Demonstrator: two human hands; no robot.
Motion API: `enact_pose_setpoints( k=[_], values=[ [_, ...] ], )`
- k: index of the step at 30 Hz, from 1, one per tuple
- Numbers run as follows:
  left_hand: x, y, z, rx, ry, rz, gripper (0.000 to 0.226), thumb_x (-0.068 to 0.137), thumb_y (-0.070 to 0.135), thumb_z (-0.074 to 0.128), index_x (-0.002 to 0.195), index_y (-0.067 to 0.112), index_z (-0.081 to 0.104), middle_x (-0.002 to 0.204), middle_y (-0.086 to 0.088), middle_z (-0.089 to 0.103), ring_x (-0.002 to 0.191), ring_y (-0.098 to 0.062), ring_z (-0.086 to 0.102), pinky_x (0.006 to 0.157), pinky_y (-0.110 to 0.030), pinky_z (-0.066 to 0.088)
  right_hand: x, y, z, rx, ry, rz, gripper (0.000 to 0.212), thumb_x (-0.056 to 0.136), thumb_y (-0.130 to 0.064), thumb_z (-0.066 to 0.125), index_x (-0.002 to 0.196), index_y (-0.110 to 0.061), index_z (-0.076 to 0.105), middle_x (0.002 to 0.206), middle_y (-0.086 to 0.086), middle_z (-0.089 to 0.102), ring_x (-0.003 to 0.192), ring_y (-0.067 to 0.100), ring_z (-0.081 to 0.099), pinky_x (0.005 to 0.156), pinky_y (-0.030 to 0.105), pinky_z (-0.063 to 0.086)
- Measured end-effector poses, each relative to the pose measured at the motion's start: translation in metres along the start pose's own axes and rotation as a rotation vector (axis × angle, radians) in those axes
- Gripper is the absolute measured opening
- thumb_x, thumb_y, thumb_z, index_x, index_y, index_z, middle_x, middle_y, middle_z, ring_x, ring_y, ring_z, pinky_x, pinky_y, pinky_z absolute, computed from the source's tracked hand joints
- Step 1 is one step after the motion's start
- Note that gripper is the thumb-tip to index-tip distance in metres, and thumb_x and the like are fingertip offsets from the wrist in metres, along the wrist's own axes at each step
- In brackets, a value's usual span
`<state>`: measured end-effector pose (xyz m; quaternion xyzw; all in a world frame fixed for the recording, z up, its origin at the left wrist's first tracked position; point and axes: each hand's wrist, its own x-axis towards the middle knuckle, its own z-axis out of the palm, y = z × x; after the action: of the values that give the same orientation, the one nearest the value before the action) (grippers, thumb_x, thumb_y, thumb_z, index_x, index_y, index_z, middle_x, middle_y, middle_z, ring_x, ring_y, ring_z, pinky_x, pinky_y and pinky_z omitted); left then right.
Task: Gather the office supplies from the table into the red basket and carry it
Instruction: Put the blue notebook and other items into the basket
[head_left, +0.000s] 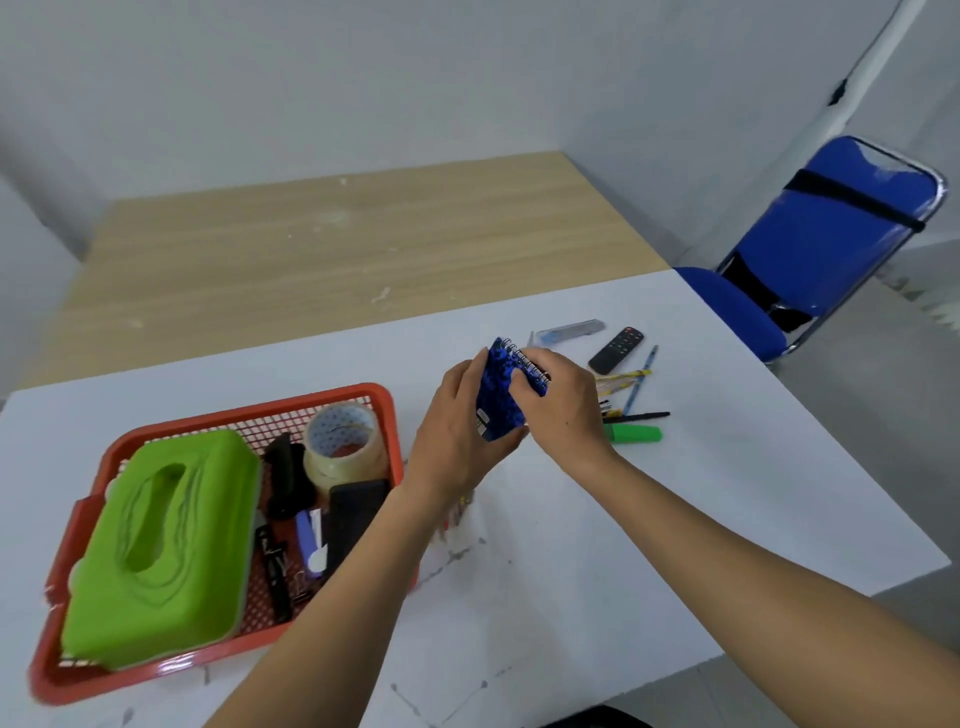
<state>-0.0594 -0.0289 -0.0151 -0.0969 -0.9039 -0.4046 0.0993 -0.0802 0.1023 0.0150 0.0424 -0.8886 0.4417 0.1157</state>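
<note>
**Notebook in both grips, basket at eight o'clock**

Head view: the blue spiral notebook (501, 402) is just past the centre of the view, toward one o'clock. It is tilted and seemingly clear of the white table (701, 519). The left grip (457, 421) curls round its lower edge, and the right grip (566, 410) pinches the wire-bound top edge.

The red basket (385, 402) lies at eight o'clock from the notebook and holds a green tissue box (161, 545), a tape roll (343, 447) and small dark items. Room looks tight, so lay the notebook flat along the basket's three o'clock side. The left grip alone should manage that, which frees the right for the pens (636, 389) and the highlighter (636, 433) at three o'clock.
</note>
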Motion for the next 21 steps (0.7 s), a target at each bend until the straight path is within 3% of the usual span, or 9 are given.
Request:
enact_pose_setpoints(
  k=[3,6,8,11,13,15,18,21],
  values=[
    [-0.012,-0.006,-0.019,0.083,0.047,0.027,0.085,0.076,0.043,0.072,0.146,0.022,0.028,0.137,-0.001,0.043,0.119,-0.015,0.048,0.094,-0.03,0.05,-0.007,-0.017,0.012,0.091,-0.005,0.029,0.016,0.091,-0.015,0.054,0.099,-0.012,0.068,0.088,0.003,0.069,0.081,0.02,0.061,0.07,0.035,0.055],
    [-0.026,-0.014,-0.036,0.187,0.11,0.014,0.076,0.076,0.048,0.068,0.141,0.028,0.035,0.133,-0.001,0.045,0.114,-0.018,0.051,0.082,-0.034,0.055,-0.014,-0.033,0.027,0.162,-0.017,0.043,0.023,0.093,-0.016,0.056,0.112,-0.014,0.067,0.096,-0.004,0.067,0.085,0.008,0.058,0.066,0.003,0.044],
    [-0.036,-0.018,-0.047,0.223,0.166,-0.027,0.07,0.076,0.05,0.067,0.136,0.029,0.04,0.132,0.001,0.046,0.112,-0.017,0.051,0.075,-0.031,0.056,-0.017,-0.045,0.04,0.21,-0.027,0.044,0.022,0.094,-0.021,0.055,0.112,-0.014,0.067,0.1,-0.006,0.068,0.085,0.004,0.057,0.065,-0.002,0.039],
    [-0.051,-0.029,-0.063,0.294,0.246,-0.087,0.062,0.076,0.052,0.067,0.13,0.03,0.045,0.129,0.002,0.049,0.111,-0.017,0.052,0.071,-0.024,0.048,-0.024,-0.06,0.057,0.279,-0.066,0.064,0.03,0.1,-0.032,0.045,0.105,-0.012,0.067,0.089,-0.003,0.066,0.076,0.003,0.057,0.065,0.005,0.042],
    [-0.063,-0.04,-0.074,0.341,0.283,-0.137,0.061,0.076,0.056,0.064,0.128,0.031,0.045,0.13,0.002,0.05,0.113,-0.019,0.052,0.073,-0.03,0.051,-0.029,-0.063,0.071,0.241,-0.084,0.065,0.036,0.102,-0.032,0.037,0.107,-0.011,0.066,0.087,0.002,0.068,0.078,0.013,0.063,0.072,0.024,0.049],
    [-0.074,-0.052,-0.083,0.405,0.288,-0.205,0.062,0.077,0.062,0.058,0.13,0.033,0.043,0.132,0.001,0.049,0.115,-0.02,0.051,0.076,-0.033,0.054,-0.034,-0.062,0.085,0.168,-0.122,0.049,0.032,0.102,-0.025,0.037,0.113,-0.012,0.065,0.098,0.004,0.07,0.088,0.021,0.066,0.079,0.036,0.053],
    [-0.088,-0.066,-0.093,0.464,0.287,-0.309,0.068,0.076,0.069,0.049,0.132,0.033,0.042,0.133,0.001,0.048,0.117,-0.02,0.05,0.076,-0.034,0.054,-0.042,-0.054,0.103,-0.056,-0.296,0.004,0.031,0.101,-0.02,0.039,0.121,-0.011,0.061,0.114,0.007,0.066,0.105,0.023,0.062,0.088,0.036,0.051],
    [-0.1,-0.076,-0.099,0.503,0.289,-0.414,0.068,0.078,0.066,0.053,0.136,0.031,0.041,0.138,0.0,0.046,0.121,-0.022,0.047,0.08,-0.035,0.051,-0.053,-0.045,0.115,-0.309,-0.511,-0.029,0.034,0.1,-0.021,0.041,0.13,-0.01,0.051,0.118,0.012,0.06,0.109,0.031,0.058,0.082,0.036,0.048]
  ],
)
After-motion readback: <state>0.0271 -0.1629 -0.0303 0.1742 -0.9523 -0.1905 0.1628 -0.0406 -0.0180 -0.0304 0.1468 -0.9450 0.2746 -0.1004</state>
